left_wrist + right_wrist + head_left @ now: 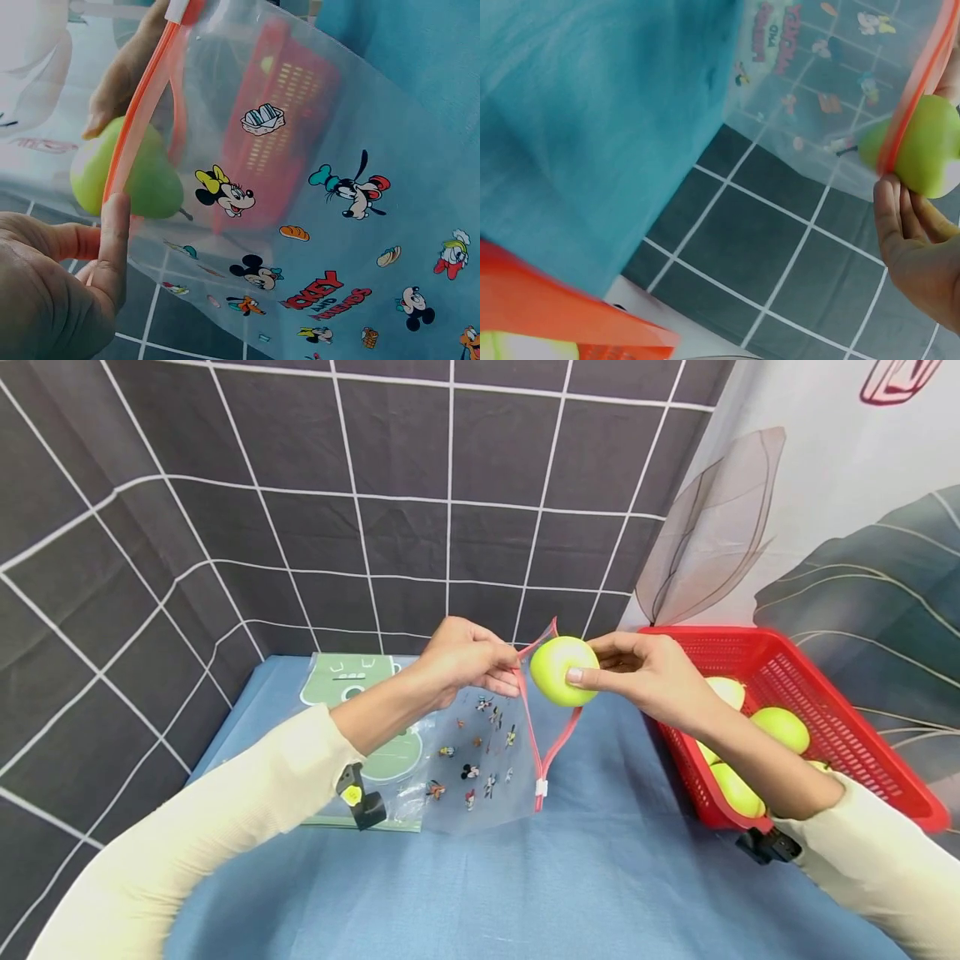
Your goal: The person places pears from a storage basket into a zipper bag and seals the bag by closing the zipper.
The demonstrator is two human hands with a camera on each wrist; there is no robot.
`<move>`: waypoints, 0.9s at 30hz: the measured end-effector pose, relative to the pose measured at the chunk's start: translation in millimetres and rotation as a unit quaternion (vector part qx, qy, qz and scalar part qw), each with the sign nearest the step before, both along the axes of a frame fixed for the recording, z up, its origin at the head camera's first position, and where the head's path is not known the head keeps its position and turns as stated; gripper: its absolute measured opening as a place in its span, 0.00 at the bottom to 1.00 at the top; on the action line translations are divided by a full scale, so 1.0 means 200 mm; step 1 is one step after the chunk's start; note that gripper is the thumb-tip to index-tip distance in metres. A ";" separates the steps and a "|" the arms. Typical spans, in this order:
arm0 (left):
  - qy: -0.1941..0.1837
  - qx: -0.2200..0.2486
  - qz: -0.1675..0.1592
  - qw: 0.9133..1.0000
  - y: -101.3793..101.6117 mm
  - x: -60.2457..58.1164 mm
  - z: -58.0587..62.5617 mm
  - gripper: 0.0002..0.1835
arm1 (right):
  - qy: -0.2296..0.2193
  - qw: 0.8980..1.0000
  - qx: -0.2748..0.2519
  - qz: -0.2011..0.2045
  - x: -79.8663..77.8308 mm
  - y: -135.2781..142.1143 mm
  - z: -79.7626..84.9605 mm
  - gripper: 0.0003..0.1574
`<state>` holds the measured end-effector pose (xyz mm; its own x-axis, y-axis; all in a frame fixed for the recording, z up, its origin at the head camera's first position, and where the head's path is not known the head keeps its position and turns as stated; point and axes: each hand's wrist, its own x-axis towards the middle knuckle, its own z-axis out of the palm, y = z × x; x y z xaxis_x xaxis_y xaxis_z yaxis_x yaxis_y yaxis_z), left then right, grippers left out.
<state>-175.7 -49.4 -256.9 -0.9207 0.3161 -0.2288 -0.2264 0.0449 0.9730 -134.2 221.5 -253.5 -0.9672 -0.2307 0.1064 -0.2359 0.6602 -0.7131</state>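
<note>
A clear zip bag with cartoon prints and a red-orange zip edge hangs with its mouth apart. My left hand pinches the zip edge between thumb and fingers. A green pear is at the mouth, gripped by my right hand with the thumb on the near side. From the left wrist, the pear shows partly through the clear film, its narrow stem end inside. In the right wrist view, the stem end of the pear lies behind the zip edge. A white slider sits at the zip's lower end.
A red plastic basket stands on the right, with several green pears in it, under my right forearm. Another clear bag with a green print lies on the blue cloth. Behind hangs a dark grid-patterned curtain.
</note>
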 end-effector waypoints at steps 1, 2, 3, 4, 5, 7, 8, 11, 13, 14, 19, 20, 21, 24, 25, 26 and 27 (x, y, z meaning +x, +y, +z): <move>0.000 0.002 0.003 1.000 0.00 0.00 0.00 0.08 | 0.007 1.000 0.006 0.001 0.00 0.00 0.00 0.30; -0.001 0.004 0.005 1.000 0.00 0.00 0.01 0.09 | 0.014 1.000 0.008 0.001 0.01 0.00 0.00 0.31; -0.002 0.005 0.008 1.000 0.00 0.00 0.01 0.09 | 0.022 1.000 0.012 0.001 0.01 0.00 0.01 0.31; -0.003 0.008 0.010 1.000 0.00 0.00 0.01 0.09 | 0.028 0.999 0.016 0.002 0.01 0.00 0.01 0.31; -0.004 0.009 0.013 1.000 0.00 0.01 0.01 0.09 | 0.032 0.999 0.015 0.001 0.01 0.00 0.01 0.30; -0.006 0.013 0.020 1.000 0.00 0.01 0.01 0.09 | 0.038 0.999 0.017 0.000 0.01 0.00 0.02 0.30; -0.007 0.016 0.023 1.000 0.00 0.01 0.02 0.09 | 0.039 0.999 0.015 -0.002 0.01 0.01 0.02 0.30; -0.010 0.025 0.028 0.999 0.01 0.01 0.02 0.09 | 0.037 0.999 0.011 -0.006 0.02 0.01 0.03 0.30; -0.014 0.032 0.025 0.999 0.02 0.01 0.03 0.11 | 0.032 0.999 0.002 -0.007 0.02 0.02 0.03 0.30; -0.015 0.038 0.023 0.999 0.03 0.00 0.03 0.12 | 0.032 0.999 -0.001 -0.006 0.02 0.03 0.03 0.30; -0.019 0.084 0.030 0.996 0.05 -0.03 0.04 0.12 | 0.029 0.999 -0.020 -0.024 0.02 0.07 0.03 0.28; -0.019 0.093 0.035 0.995 0.05 -0.04 0.04 0.12 | 0.030 0.999 -0.020 -0.031 0.02 0.08 0.03 0.27; -0.020 0.102 0.039 0.994 0.05 -0.05 0.05 0.11 | 0.029 0.999 -0.023 -0.038 0.02 0.09 0.03 0.27; -0.019 0.120 0.048 0.991 0.05 -0.05 0.07 0.10 | 0.030 0.998 -0.024 -0.052 0.01 0.13 0.03 0.26; -0.019 0.125 0.051 0.991 0.05 -0.05 0.08 0.09 | 0.030 0.998 -0.024 -0.056 0.00 0.15 0.03 0.25; -0.020 0.129 0.054 0.990 0.04 -0.05 0.10 0.09 | 0.027 0.998 -0.022 -0.061 0.00 0.17 0.03 0.25; -0.020 0.132 0.057 0.989 0.04 -0.05 0.11 0.10 | 0.023 0.997 -0.018 -0.065 -0.01 0.18 0.03 0.26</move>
<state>-185.9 -40.9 -235.6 -0.9459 0.2641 -0.1886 -0.2534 -0.2379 0.9376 -135.7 258.2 -248.0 -0.9825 -0.0992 0.1574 -0.1833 0.6610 -0.7277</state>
